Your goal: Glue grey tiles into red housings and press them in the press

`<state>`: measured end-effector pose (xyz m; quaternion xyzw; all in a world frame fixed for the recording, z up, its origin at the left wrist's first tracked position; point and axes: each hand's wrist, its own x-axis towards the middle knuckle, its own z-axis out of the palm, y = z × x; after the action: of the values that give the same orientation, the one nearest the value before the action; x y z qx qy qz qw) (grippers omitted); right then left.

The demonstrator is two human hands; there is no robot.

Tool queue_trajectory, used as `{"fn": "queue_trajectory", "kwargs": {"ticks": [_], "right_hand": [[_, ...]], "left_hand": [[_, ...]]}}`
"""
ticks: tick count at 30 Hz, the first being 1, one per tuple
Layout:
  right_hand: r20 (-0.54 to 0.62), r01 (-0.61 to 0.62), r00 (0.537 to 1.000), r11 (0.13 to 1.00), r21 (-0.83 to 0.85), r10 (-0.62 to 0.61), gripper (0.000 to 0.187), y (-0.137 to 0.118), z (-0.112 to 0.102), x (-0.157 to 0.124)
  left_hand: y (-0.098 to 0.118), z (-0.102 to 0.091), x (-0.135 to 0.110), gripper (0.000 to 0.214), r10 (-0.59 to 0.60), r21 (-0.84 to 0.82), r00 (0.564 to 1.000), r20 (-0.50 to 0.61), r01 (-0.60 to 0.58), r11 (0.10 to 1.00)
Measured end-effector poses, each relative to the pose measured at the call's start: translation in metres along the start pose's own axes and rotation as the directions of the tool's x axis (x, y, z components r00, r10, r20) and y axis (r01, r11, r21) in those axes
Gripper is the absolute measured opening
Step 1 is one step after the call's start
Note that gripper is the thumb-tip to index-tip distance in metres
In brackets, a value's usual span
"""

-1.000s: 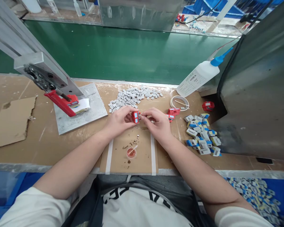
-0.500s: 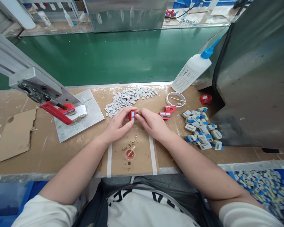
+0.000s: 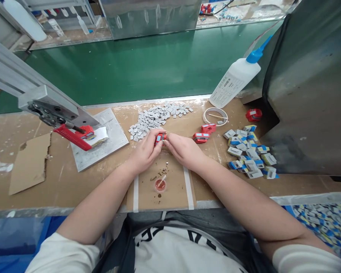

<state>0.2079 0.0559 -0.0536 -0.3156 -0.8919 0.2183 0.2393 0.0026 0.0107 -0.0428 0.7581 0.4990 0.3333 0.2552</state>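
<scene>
My left hand [image 3: 146, 151] and my right hand [image 3: 182, 148] meet at the middle of the bench, fingers pinched together round a small red part [image 3: 160, 138]. Just beyond them lies a heap of several small grey pieces [image 3: 156, 117]. Two more red parts [image 3: 204, 133] rest to the right of my right hand. Below my hands, on a taped cardboard pad [image 3: 147, 189], sits a small red cap [image 3: 160, 185] with a stick in it.
A pile of blue-and-white parts [image 3: 251, 151] lies at right, with a tape ring [image 3: 218, 116], a white squeeze bottle [image 3: 235, 80] and a metal housing [image 3: 315, 87] behind. At left stands a red-handled press [image 3: 71, 134] on a metal plate [image 3: 108, 142]. A green belt [image 3: 136, 68] runs behind.
My hands have lowered the red part closer to the bench and closed tighter round it. The view has shifted slightly.
</scene>
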Motion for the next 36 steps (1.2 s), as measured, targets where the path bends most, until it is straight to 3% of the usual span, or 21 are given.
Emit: {"fn": "queue_trajectory", "kwargs": {"ticks": [7,21,24,28,36], "right_hand": [[0.012,-0.007,1.0,1.0,-0.021,0.007,0.038,-0.005,-0.001,-0.003],[0.022,-0.059,0.998,0.993,-0.102,0.062,0.037,-0.014,0.006,-0.005],[-0.042,-0.029,0.999,0.995,-0.098,0.025,0.039,-0.015,0.004,-0.003],[-0.134,0.094,0.985,0.988,-0.119,-0.11,0.039,-0.014,-0.001,0.0],[-0.169,0.168,0.961,0.95,-0.263,-0.217,0.036,-0.014,0.001,-0.002]], "left_hand": [[0.004,0.001,-0.002,0.039,0.11,0.048,0.994,-0.008,-0.11,0.993],[0.002,0.007,-0.005,0.028,0.174,0.12,0.982,-0.074,-0.164,0.979],[0.001,0.005,-0.004,0.03,0.196,0.087,0.976,-0.09,-0.188,0.978],[0.003,0.0,-0.003,0.036,0.218,0.055,0.971,-0.099,-0.213,0.975],[0.002,-0.001,-0.005,0.036,0.261,0.053,0.96,-0.102,-0.257,0.965]]}}
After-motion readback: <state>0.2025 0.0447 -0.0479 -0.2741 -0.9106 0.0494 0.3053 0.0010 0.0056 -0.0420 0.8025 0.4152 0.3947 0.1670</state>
